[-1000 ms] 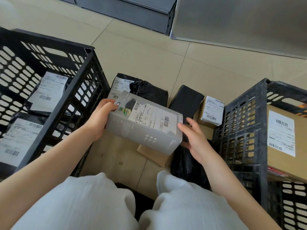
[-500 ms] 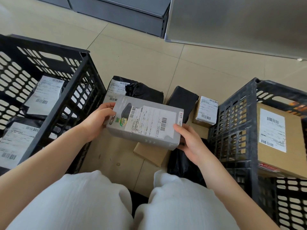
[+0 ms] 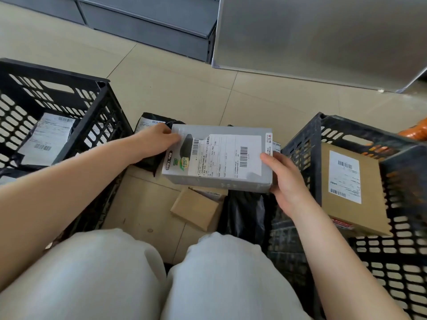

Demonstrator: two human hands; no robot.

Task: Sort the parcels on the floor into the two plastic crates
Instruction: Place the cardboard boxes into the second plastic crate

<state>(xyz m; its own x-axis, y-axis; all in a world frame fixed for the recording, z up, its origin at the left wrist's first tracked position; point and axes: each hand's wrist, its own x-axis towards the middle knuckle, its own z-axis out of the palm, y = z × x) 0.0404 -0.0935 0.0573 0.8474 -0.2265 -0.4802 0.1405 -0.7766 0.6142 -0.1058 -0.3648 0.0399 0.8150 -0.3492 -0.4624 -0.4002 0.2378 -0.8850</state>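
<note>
I hold a grey box (image 3: 221,179) with a white shipping label above the floor between the two crates. My left hand (image 3: 157,140) grips its left end and my right hand (image 3: 284,179) grips its right end. The left black crate (image 3: 99,105) holds black bags with white labels (image 3: 49,137). In the right black crate (image 3: 300,144) lies a brown cardboard box (image 3: 346,192). On the floor under the grey box lie a small brown box (image 3: 196,209), a black bag (image 3: 245,215) and another labelled black bag (image 3: 147,121).
My knees in white trousers (image 3: 138,273) fill the bottom of the view. Grey shelving (image 3: 150,24) and a metal panel (image 3: 323,35) stand at the far side of the tiled floor. Something orange (image 3: 413,132) shows behind the right crate.
The grey box has moved to the right, toward the right crate, and now sits level, held by both hands. The view has shifted.
</note>
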